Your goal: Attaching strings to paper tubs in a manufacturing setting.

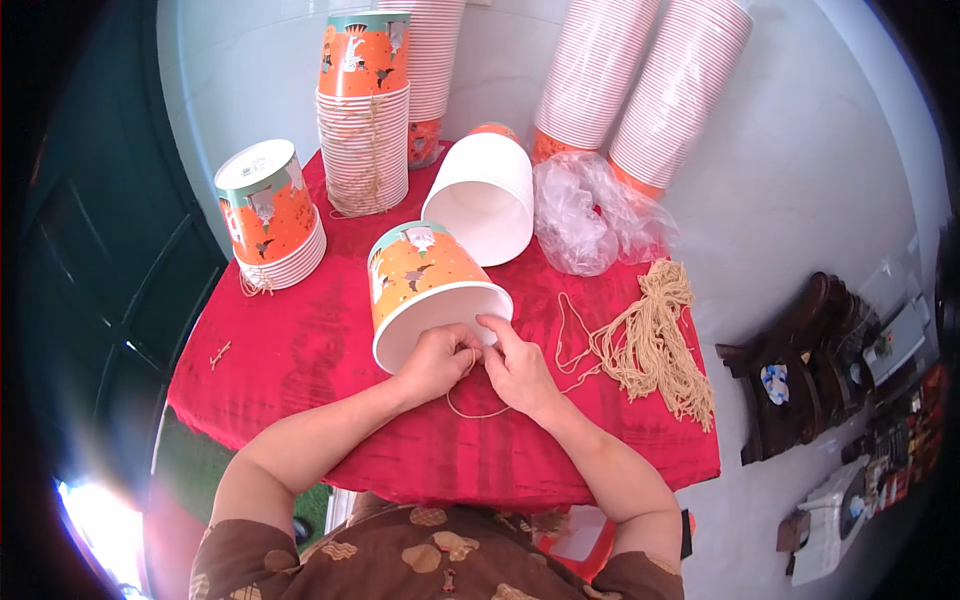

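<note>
An orange paper bucket (425,268) with a green band and printed figures lies tilted on its side, its white opening facing me. Both hands work at the near edge of that opening. My left hand (440,362) is closed, its fingertips pinching a thin tan string (470,414) by the rim. Against it, my right hand (518,374) also closes on the string, with its index finger reaching just inside the bucket. The string hangs in a loop below the hands and runs right. Exactly how it meets the bucket is hidden by my fingers.
A red cloth (300,350) covers the table. To the right lies a bundle of tan strings (655,345), with crumpled clear plastic (590,220) behind it. A white bucket (485,195) lies behind mine. Stacked buckets (365,150) and a shorter stack (268,215) stand left.
</note>
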